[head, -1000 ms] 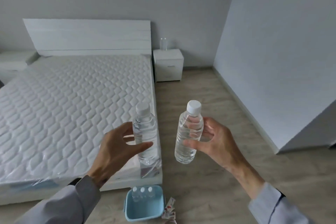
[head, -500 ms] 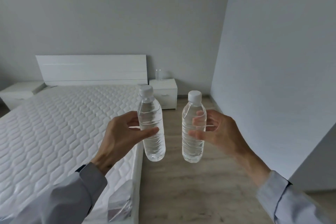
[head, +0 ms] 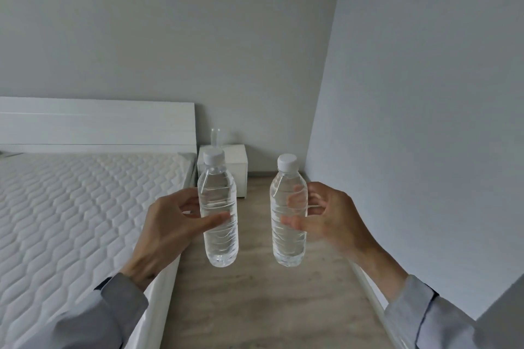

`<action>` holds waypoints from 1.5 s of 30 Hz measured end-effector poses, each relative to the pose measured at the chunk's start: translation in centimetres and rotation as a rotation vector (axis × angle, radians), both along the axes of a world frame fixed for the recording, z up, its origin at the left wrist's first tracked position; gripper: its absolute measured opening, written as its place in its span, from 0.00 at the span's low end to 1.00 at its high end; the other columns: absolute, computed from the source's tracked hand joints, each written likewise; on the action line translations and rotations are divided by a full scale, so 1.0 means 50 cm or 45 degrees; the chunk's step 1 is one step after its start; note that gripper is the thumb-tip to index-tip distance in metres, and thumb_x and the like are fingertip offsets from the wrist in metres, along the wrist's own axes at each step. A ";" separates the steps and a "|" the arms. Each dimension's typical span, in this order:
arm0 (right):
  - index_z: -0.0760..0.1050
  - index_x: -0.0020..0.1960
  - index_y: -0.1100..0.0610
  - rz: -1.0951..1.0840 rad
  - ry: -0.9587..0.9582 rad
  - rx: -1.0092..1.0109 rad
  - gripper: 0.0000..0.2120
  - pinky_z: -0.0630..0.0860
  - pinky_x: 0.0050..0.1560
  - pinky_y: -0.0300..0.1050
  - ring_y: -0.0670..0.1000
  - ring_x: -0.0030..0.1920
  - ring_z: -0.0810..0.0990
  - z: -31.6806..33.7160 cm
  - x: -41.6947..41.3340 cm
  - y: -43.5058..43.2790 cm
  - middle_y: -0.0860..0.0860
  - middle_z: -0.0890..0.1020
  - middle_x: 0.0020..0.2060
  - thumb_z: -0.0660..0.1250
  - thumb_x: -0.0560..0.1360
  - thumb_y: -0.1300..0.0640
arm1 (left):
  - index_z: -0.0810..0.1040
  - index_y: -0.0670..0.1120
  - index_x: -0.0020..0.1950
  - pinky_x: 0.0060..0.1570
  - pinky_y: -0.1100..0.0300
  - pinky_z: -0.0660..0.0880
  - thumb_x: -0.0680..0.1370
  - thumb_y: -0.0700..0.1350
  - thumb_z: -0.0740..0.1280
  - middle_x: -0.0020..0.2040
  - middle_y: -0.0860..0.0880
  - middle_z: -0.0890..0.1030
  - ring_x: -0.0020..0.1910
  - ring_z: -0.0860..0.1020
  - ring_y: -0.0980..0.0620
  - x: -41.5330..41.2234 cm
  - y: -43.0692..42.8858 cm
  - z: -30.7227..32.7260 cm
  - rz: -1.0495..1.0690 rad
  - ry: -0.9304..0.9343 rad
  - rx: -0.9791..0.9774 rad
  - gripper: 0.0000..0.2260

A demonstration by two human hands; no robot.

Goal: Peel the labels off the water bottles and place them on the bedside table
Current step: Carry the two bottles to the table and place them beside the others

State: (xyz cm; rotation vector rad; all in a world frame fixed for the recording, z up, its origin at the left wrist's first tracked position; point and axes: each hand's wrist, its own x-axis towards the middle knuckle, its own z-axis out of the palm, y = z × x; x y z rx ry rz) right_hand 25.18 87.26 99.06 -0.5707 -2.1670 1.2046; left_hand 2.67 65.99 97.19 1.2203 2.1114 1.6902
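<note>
Wooden floor [head: 255,306] beside white mattress [head: 71,221]

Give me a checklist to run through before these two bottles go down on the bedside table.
1. Left hand grips left bottle: ok.
2. Right hand grips right bottle: ok.
3. Labels off both bottles: ok, none visible.
4. Caps on both: ok.
5. Floor to the bedside table free of obstacles: ok.
6. Room on the tabletop beside the glass: cannot tell, the left bottle hides part of it.

grey walls [head: 170,37], wood floor [head: 255,306], white bed [head: 71,207] at left.
</note>
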 end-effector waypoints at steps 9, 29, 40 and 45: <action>0.83 0.56 0.41 0.022 0.061 0.005 0.26 0.85 0.58 0.51 0.44 0.51 0.89 0.051 -0.306 0.382 0.42 0.89 0.51 0.86 0.61 0.40 | 0.88 0.60 0.53 0.52 0.59 0.82 0.64 0.59 0.84 0.49 0.59 0.90 0.50 0.88 0.60 -0.285 0.365 0.056 0.002 0.024 0.013 0.19; 0.83 0.56 0.44 0.214 0.100 -0.004 0.27 0.81 0.53 0.31 0.41 0.51 0.88 0.018 -1.221 1.163 0.41 0.89 0.49 0.85 0.59 0.42 | 0.88 0.55 0.56 0.54 0.63 0.84 0.66 0.58 0.83 0.52 0.56 0.90 0.55 0.88 0.58 -1.132 1.092 0.031 0.151 -0.023 0.020 0.21; 0.82 0.59 0.41 0.085 0.062 -0.068 0.31 0.81 0.58 0.39 0.43 0.55 0.88 -0.035 -1.795 1.429 0.40 0.89 0.53 0.85 0.58 0.40 | 0.87 0.52 0.57 0.58 0.56 0.84 0.69 0.49 0.85 0.53 0.55 0.90 0.56 0.88 0.56 -1.730 1.395 -0.012 0.038 -0.068 -0.045 0.19; 0.82 0.56 0.40 0.071 0.025 -0.122 0.28 0.82 0.56 0.34 0.41 0.53 0.88 -0.076 -2.020 1.562 0.38 0.88 0.52 0.88 0.59 0.48 | 0.85 0.51 0.58 0.59 0.58 0.84 0.69 0.45 0.85 0.54 0.54 0.90 0.56 0.88 0.55 -1.944 1.517 -0.046 0.046 -0.125 -0.086 0.19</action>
